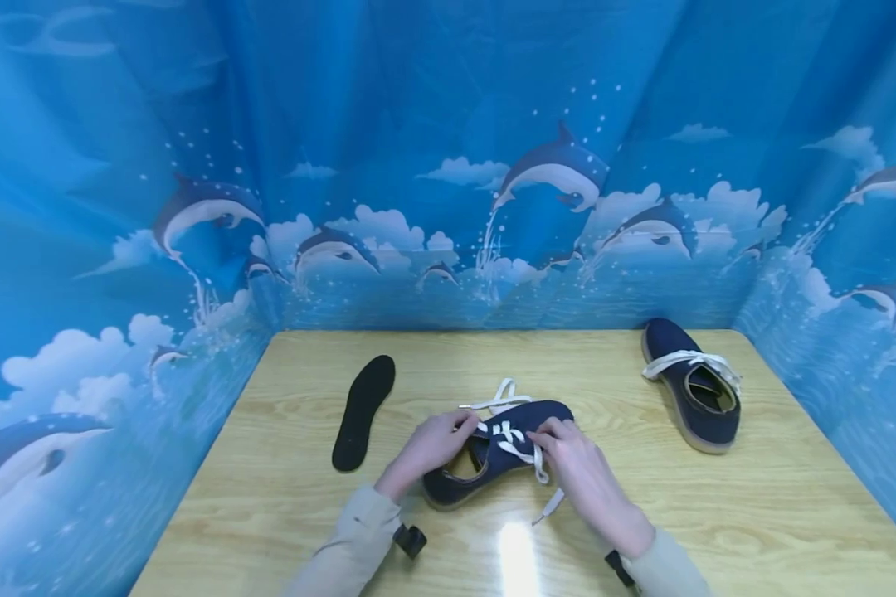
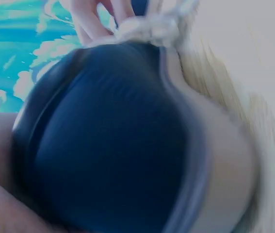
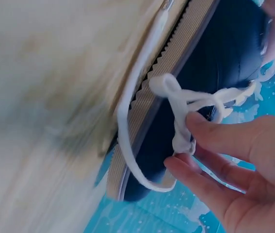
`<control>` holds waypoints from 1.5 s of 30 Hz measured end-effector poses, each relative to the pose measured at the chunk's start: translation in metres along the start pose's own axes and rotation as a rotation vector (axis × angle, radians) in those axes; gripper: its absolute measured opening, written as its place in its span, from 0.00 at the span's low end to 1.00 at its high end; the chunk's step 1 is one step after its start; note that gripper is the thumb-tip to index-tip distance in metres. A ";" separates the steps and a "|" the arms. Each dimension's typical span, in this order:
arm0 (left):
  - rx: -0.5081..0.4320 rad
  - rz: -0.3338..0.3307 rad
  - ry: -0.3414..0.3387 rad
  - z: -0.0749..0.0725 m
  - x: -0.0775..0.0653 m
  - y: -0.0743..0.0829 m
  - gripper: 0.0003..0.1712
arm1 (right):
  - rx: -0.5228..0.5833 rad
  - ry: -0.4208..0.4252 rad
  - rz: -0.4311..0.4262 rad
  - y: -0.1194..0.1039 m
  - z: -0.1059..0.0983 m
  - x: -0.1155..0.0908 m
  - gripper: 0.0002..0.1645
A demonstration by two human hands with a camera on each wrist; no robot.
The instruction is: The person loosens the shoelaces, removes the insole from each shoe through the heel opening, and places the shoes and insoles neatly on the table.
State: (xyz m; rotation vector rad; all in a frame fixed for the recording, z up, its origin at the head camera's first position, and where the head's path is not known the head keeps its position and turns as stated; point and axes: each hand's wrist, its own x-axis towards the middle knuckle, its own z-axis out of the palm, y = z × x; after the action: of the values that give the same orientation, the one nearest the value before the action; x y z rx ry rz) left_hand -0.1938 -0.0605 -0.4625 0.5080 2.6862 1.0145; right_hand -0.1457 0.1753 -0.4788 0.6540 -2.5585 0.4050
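The shoe (image 1: pixel 502 464) lies on the table (image 1: pixel 754 514); the right wrist view shows the right hand (image 1: pixel 573 460) pinching the lace (image 3: pixel 178 114), fingertips nearly together. Left hand (image 1: pixel 435 441): fingers bent at the shoe's collar — grip unclear. Only the head view shows the insole (image 1: pixel 362 414).

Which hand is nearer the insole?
Left. The left hand is right of the insole, at the opening of the nearer shoe; the right hand is farther right, pinching the lace.

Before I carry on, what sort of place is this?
Possibly a makeshift indoor work booth: dolphin-print sheeting lines three visible sides of a wood-grain table, where a black insole lies.
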 end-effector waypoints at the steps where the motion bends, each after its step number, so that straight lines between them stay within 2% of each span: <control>1: -0.002 0.001 -0.003 0.001 -0.003 0.002 0.23 | 0.003 0.003 -0.002 0.003 0.001 0.001 0.21; 8: -0.009 0.054 -0.002 0.009 -0.017 0.006 0.17 | 0.032 -0.025 -0.007 0.021 0.006 0.011 0.28; 13: -0.109 0.062 -0.010 0.017 -0.021 0.004 0.17 | 0.079 -0.024 0.010 0.030 0.007 0.014 0.27; 15: -0.151 0.047 -0.018 0.019 -0.022 0.004 0.17 | 0.106 -0.021 0.044 0.033 0.009 0.014 0.27; 18: -0.093 0.052 0.026 0.018 -0.017 0.005 0.14 | 0.135 -0.013 0.113 0.038 0.010 0.014 0.28; 21: 0.040 0.070 0.119 0.015 -0.007 0.007 0.13 | 0.143 -0.026 0.186 0.042 0.011 0.012 0.28; 24: 0.153 0.073 0.185 0.015 0.005 0.008 0.18 | 0.144 -0.060 0.237 0.044 0.010 0.008 0.24; 28: 0.231 0.043 0.147 0.020 0.020 0.005 0.29 | 0.163 -0.126 0.264 0.045 0.009 0.004 0.20; 31: 0.277 0.033 0.098 0.025 0.026 0.001 0.32 | 0.185 -0.184 0.258 0.044 0.008 0.002 0.19; 34: 0.281 0.038 0.087 0.027 0.027 -0.001 0.26 | 0.190 -0.220 0.253 0.043 0.007 0.001 0.19; 39: 0.264 0.046 0.129 0.026 0.027 -0.001 0.11 | 0.239 -0.232 0.328 0.041 0.005 0.004 0.17; 42: 0.246 0.032 0.147 0.026 0.026 -0.002 0.12 | 0.309 -0.257 0.410 0.038 0.004 0.006 0.16; 45: 0.158 -0.004 0.147 0.028 0.023 -0.003 0.15 | 0.425 -0.287 0.525 0.033 0.004 0.007 0.15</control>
State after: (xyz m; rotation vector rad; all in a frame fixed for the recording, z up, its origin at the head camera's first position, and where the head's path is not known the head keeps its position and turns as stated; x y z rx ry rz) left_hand -0.2067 -0.0373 -0.4871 0.4744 2.9124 0.8751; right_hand -0.1692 0.1991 -0.4843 0.1637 -2.9312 1.1235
